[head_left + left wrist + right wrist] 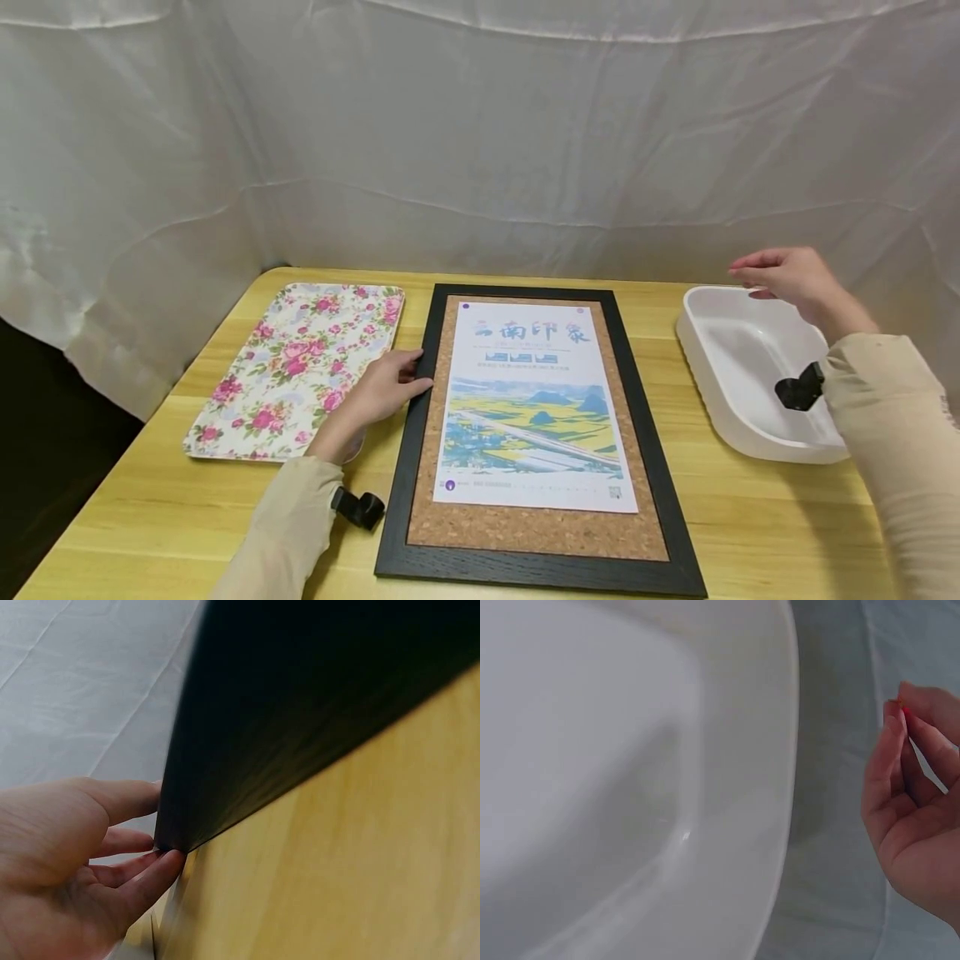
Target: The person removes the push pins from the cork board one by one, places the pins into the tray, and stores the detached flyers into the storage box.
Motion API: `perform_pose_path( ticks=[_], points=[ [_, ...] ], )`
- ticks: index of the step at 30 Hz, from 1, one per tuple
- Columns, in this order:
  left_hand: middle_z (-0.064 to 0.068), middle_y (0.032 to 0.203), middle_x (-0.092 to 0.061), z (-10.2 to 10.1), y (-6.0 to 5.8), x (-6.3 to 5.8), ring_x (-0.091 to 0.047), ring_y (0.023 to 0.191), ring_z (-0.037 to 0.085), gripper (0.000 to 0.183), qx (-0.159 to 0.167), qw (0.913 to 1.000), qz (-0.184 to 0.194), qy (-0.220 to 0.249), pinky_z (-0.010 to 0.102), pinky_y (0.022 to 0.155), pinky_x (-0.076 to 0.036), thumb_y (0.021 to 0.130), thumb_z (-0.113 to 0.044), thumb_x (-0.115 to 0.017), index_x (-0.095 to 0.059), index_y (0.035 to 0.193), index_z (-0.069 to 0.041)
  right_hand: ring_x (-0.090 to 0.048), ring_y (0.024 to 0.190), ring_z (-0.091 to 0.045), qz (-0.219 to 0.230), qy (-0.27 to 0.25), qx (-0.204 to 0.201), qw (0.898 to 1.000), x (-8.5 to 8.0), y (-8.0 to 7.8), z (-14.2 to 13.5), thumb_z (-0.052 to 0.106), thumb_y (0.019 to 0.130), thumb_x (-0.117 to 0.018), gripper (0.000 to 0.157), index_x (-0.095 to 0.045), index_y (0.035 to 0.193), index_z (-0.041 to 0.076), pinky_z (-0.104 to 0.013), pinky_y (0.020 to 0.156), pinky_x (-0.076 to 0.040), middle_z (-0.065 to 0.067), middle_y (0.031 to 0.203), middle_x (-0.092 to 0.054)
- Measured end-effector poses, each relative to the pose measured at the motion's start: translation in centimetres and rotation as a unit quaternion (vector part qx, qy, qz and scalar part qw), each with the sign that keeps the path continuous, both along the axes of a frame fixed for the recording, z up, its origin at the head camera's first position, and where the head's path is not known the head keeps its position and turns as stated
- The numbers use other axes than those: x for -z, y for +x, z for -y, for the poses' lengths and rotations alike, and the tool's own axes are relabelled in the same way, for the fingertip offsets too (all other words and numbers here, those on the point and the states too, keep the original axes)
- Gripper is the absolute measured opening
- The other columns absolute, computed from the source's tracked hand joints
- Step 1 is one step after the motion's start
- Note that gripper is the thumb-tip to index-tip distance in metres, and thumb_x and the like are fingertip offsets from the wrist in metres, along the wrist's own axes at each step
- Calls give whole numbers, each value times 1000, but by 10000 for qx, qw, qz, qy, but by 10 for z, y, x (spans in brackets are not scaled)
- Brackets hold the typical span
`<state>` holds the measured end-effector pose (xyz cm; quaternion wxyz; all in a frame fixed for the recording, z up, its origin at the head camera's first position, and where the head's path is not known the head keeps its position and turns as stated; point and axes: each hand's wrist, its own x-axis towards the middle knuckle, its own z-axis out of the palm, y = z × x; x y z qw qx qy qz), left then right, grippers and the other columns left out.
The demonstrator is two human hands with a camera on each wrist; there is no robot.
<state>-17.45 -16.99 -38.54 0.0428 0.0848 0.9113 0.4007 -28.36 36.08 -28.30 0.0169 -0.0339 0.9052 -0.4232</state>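
Observation:
A cork board (540, 533) with a black frame (525, 568) lies on the table. On the cork is a printed poster (532, 433) showing Chinese characters and a yellow and blue landscape. My left hand (381, 387) touches the frame's left side, thumb and fingers spread apart; its fingertips (172, 861) meet the dark edge in the left wrist view. Over the far end of the white basin (720, 400) my right hand (795, 275) is raised. Between its thumb and fingers it pinches a tiny red thing (905, 711), mostly hidden by the fingertips.
A floral tray (292, 367) lies left of the board, beside my left forearm. The white basin stands at the table's right, under my right arm. Pale cloth (525, 150) hangs behind the wooden table (112, 533).

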Motion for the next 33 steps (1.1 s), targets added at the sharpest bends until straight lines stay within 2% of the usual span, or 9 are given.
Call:
perform_pose_path(
  ticks=[4,8,12,15,18,22,27,30,33],
  points=[
    [24,128,-54,1,0,-1,-58,111,35,56,6,10000,-2,-6,45,90,-50,95,-15,-64,-42,142,7,-59,73,2,-33,-60,74,9999,11,-3,-2,19,95,-63,10,-72,97,16,-22,68,-55,22,76,-62],
    [24,128,-54,1,0,0,-58,111,35,56,23,10000,19,14,45,91,-50,95,-15,-64,-42,142,7,-60,73,1,224,-91,28,9997,22,-5,-7,22,95,-63,16,-73,101,11,-22,68,-55,18,82,-64],
    [24,127,-55,0,1,0,-58,111,35,56,23,10000,31,70,45,90,-50,95,-14,-64,-42,142,8,-61,75,1,541,-313,-41,9980,33,-5,-11,21,96,-63,12,-74,94,22,-20,69,-54,17,85,-64],
    [24,127,-55,-1,1,0,-58,111,35,56,27,9999,57,78,44,90,-50,95,-14,-64,-42,142,8,-61,76,1,652,-535,-91,9964,40,-4,-13,18,96,-62,20,-71,85,32,-20,69,-54,19,83,-64],
    [24,126,-56,-1,2,0,-58,110,34,56,15,10000,53,41,44,90,-50,95,-15,-64,-43,141,7,-61,76,0,679,-634,-131,9956,45,-3,-15,16,96,-61,27,-69,81,36,-19,69,-54,21,81,-64],
    [24,126,-56,-2,2,-1,-59,110,34,56,-30,10000,29,44,44,89,-51,94,-14,-65,-43,141,7,-62,78,-1,776,-697,-197,9944,49,-2,-19,15,97,-59,25,-70,85,33,-19,70,-54,22,82,-63],
    [24,127,-54,-1,2,-1,-59,110,34,55,18,10000,3,85,43,88,-51,94,-14,-64,-44,141,7,-62,81,-2,936,-626,-270,9933,52,-1,-24,16,97,-60,13,-72,99,20,-22,74,-54,20,85,-63],
    [25,128,-54,-1,2,-1,-58,109,34,55,51,9999,-21,94,43,88,-51,95,-14,-64,-44,141,7,-61,81,-2,1062,-761,-311,9909,54,1,-27,15,98,-59,15,-72,96,22,-22,74,-54,20,85,-63],
    [24,127,-54,-1,2,-1,-59,109,34,55,43,9999,-44,93,43,87,-51,94,-14,-65,-44,141,7,-60,80,-2,1246,-1038,-299,9863,57,3,-27,14,97,-59,24,-72,87,30,-22,74,-54,18,84,-63]
  ],
)
